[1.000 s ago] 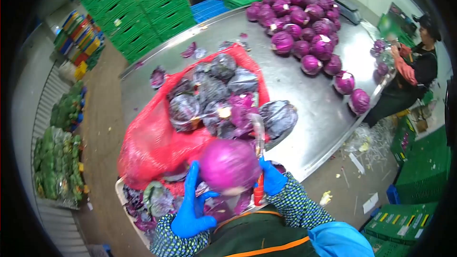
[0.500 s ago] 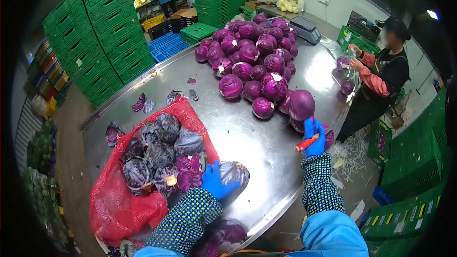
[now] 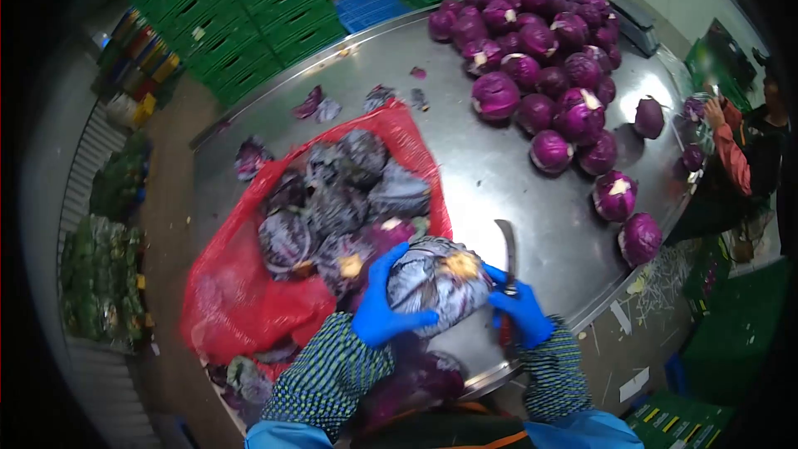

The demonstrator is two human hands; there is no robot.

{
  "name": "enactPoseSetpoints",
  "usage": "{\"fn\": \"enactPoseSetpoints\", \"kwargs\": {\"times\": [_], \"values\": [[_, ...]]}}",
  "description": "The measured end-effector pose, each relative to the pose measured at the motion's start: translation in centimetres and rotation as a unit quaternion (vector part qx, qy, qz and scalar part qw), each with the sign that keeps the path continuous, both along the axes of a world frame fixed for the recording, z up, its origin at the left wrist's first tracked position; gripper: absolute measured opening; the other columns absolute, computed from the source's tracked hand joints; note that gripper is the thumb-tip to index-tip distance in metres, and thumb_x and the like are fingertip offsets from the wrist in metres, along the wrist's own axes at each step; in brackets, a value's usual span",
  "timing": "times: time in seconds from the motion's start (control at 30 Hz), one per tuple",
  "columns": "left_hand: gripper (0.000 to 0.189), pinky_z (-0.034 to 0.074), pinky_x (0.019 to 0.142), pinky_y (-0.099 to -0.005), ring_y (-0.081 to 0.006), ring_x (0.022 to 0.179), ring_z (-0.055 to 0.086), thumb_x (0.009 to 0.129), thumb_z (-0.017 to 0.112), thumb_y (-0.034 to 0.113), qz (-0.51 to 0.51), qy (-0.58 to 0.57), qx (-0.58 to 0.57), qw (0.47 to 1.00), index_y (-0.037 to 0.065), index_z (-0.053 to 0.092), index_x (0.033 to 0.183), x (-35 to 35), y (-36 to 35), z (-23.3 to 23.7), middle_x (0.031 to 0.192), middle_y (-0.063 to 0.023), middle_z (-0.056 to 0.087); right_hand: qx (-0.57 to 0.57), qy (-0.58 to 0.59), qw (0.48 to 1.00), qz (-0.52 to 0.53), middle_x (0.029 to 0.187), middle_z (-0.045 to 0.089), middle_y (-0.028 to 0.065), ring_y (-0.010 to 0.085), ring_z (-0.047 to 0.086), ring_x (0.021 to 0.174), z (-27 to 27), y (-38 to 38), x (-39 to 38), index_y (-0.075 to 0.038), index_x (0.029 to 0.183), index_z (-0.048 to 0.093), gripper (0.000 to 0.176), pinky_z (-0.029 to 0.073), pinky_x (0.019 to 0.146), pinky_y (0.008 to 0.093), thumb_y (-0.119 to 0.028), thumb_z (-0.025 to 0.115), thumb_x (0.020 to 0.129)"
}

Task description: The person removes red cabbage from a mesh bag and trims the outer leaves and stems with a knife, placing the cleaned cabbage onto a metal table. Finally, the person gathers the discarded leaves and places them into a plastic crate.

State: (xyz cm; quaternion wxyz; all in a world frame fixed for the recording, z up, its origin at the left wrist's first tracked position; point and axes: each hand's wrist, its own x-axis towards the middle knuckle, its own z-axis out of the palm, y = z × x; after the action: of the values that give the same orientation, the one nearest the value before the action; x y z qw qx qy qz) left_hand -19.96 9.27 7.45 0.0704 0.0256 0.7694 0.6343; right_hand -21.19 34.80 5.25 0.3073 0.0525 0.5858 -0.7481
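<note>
My blue-gloved left hand [image 3: 384,308] is wrapped round the left side of a red cabbage [image 3: 428,289] with dull outer leaves and its pale cut stem up. My right hand [image 3: 524,314], gloved too, grips a knife [image 3: 509,254]; the curved blade points away from me. The fingers of that hand reach the cabbage's right side. To the left lies an opened red mesh bag [image 3: 241,278], with several untrimmed cabbages [image 3: 337,204] on it. Below my hands, near the table's edge, are blurred purple leaves or heads [image 3: 420,382].
A heap of shiny peeled red cabbages [image 3: 536,37] covers the far part of the metal table [image 3: 482,175]. Loose leaves [image 3: 307,104] lie beyond the bag. Green crates [image 3: 241,25] stand behind at left. A co-worker [image 3: 736,150] handles bagged cabbage at right.
My right hand has come back from the heap to the cabbage, and the knife blade now shows. The peeled cabbage it was at is released. My left hand has turned the dull cabbage stem up.
</note>
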Motion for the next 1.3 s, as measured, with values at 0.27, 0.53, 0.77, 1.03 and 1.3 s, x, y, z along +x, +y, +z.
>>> {"fn": "enactPoseSetpoints", "kwargs": {"times": [0.27, 0.53, 0.77, 1.03, 1.3], "values": [[0.101, 0.030, 0.104, -0.0456, -0.0365, 0.125, 0.031, 0.047, 0.088, 0.027, 0.134, 0.079, -0.253, 0.955, 0.010, 0.037, 0.132, 15.7, -6.3, 11.5, 0.132, -0.0205, 0.026, 0.060, 0.139, 0.988, -0.024, 0.089, 0.056, 0.0029, 0.0099, 0.052, 0.074, 6.4, -5.1, 2.0, -0.005, 0.129, 0.041, 0.044, 0.044, 0.059, 0.0191, -0.011, 0.053, 0.087], [0.113, 0.025, 0.105, -0.0463, -0.0388, 0.125, 0.028, 0.051, 0.085, 0.039, 0.263, -0.029, -0.327, 0.907, 0.004, 0.023, 0.139, 21.4, -10.1, -4.9, 0.136, -0.0250, 0.025, 0.050, 0.307, 0.939, 0.149, 0.104, 0.055, 0.0099, 0.0164, 0.055, 0.097, 0.4, -14.9, 15.2, -0.008, 0.139, 0.033, 0.058, 0.044, 0.085, 0.0282, 0.001, 0.053, 0.086], [0.111, 0.023, 0.108, -0.0468, -0.0405, 0.130, 0.022, 0.052, 0.085, 0.036, 0.233, -0.017, -0.301, 0.924, 0.003, 0.022, 0.138, 20.7, -9.8, -5.2, 0.139, -0.0278, 0.018, 0.282, 0.386, 0.856, 0.195, 0.081, 0.061, 0.0170, 0.0362, 0.061, 0.072, -2.4, -16.9, 16.5, -0.007, 0.124, 0.043, 0.042, 0.048, 0.061, 0.0442, -0.024, 0.054, 0.087], [0.104, 0.027, 0.105, -0.0463, -0.0399, 0.127, 0.027, 0.053, 0.083, 0.033, 0.225, 0.008, -0.330, 0.917, 0.002, 0.029, 0.135, 20.2, -9.7, -5.3, 0.135, -0.0253, 0.026, 0.441, 0.265, 0.794, 0.325, 0.068, 0.058, 0.0240, 0.0389, 0.059, 0.064, -7.6, -17.9, 14.1, 0.003, 0.096, 0.045, 0.024, 0.045, 0.057, 0.0477, -0.016, 0.052, 0.083], [0.099, 0.029, 0.105, -0.0391, -0.0264, 0.123, 0.037, 0.057, 0.085, 0.021, 0.252, -0.074, 0.277, 0.924, 0.000, 0.029, 0.135, 21.2, -14.8, -6.0, 0.132, -0.0184, 0.037, 0.169, 0.143, 0.975, 0.036, 0.089, 0.061, 0.0100, 0.0172, 0.059, 0.083, -2.8, -17.9, 15.3, -0.003, 0.120, 0.047, 0.044, 0.046, 0.075, 0.0313, -0.019, 0.064, 0.083]]}}
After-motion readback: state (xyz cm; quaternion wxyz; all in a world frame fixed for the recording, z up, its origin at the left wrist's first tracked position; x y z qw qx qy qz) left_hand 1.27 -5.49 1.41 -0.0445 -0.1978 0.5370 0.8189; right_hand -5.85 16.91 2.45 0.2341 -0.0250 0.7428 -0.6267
